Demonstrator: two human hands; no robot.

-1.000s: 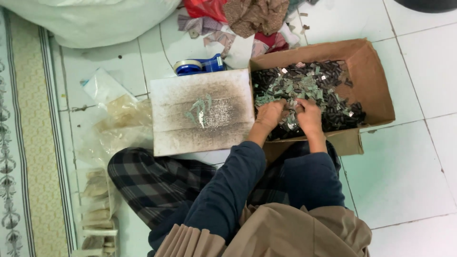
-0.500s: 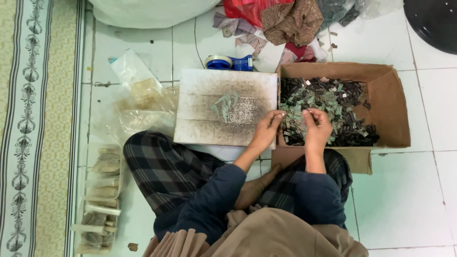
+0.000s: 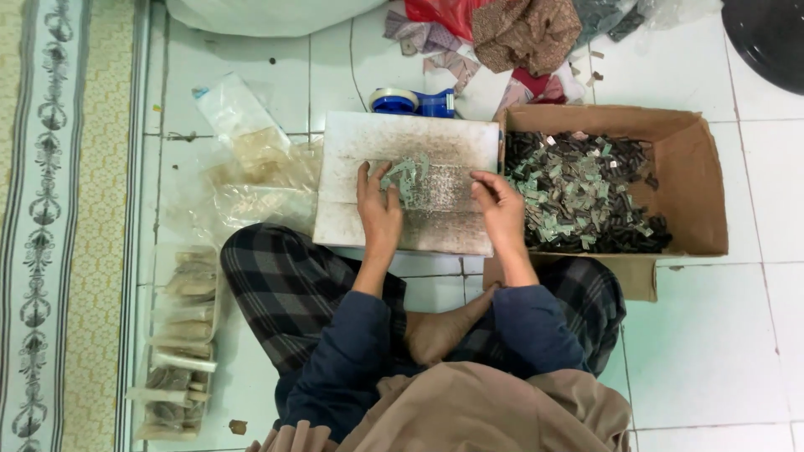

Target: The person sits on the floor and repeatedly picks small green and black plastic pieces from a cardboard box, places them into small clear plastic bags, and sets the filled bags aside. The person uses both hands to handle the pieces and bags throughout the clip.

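Fingers: my left hand (image 3: 378, 211) lies flat, spread beside the small pile of clips (image 3: 405, 181); my right hand (image 3: 500, 207) pinches nothing visible.
Board (image 3: 408, 181) sits across my lap as a work surface, box (image 3: 703, 180) close right.

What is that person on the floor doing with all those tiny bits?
A person sits cross-legged on the white tiled floor. The left hand and right hand rest on a flat, worn whitish board, beside a small pile of greenish metal bits. Many more fill the brown cardboard box alongside.

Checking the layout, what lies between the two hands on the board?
In the head view, a small pile of greenish pieces on the board, between left hand and right hand.
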